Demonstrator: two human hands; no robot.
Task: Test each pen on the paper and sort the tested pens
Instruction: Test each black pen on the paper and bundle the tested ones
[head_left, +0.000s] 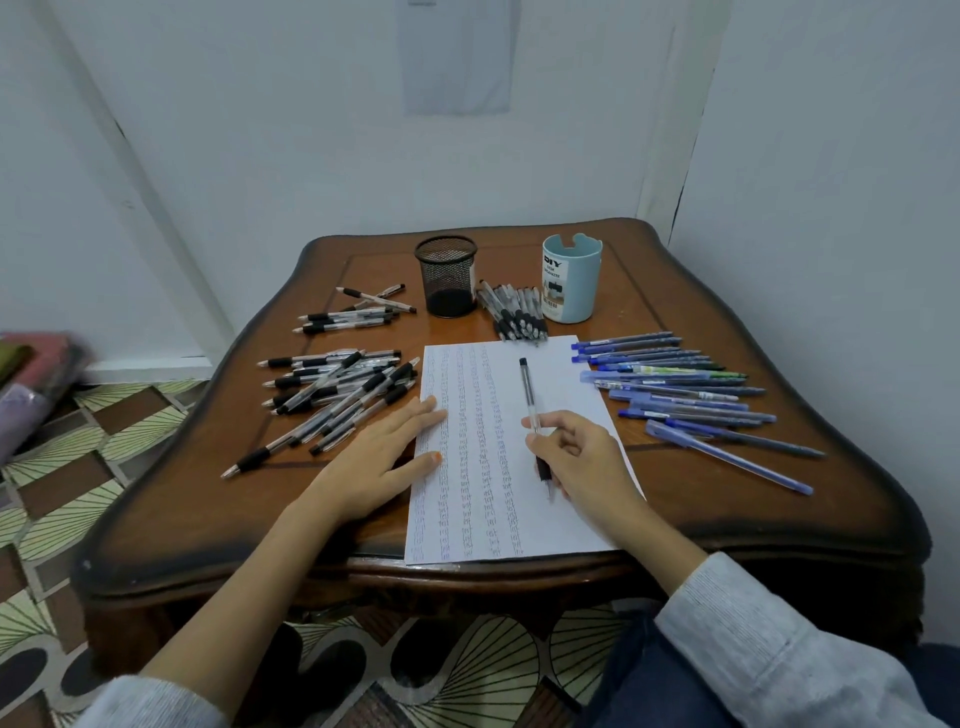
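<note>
A white sheet of paper (478, 525), covered in columns of scribbles, lies in the middle of the wooden table (208, 514). My right hand (582, 457) grips a clear black-grip pen (529, 395) with its tip down on the paper. My left hand (379, 457) lies flat, fingers on the paper's left edge. A heap of black pens (337, 389) sits left of the paper. A smaller group of black pens (348, 317) lies behind it. Another black bunch (514, 312) rests between the two cups. Blue pens (685, 389) are spread to the right.
A black mesh cup (448, 275) and a light blue organizer cup (571, 278) stand at the back of the table. White walls close in behind and on the right. Patterned floor and folded cloth (31, 374) lie to the left.
</note>
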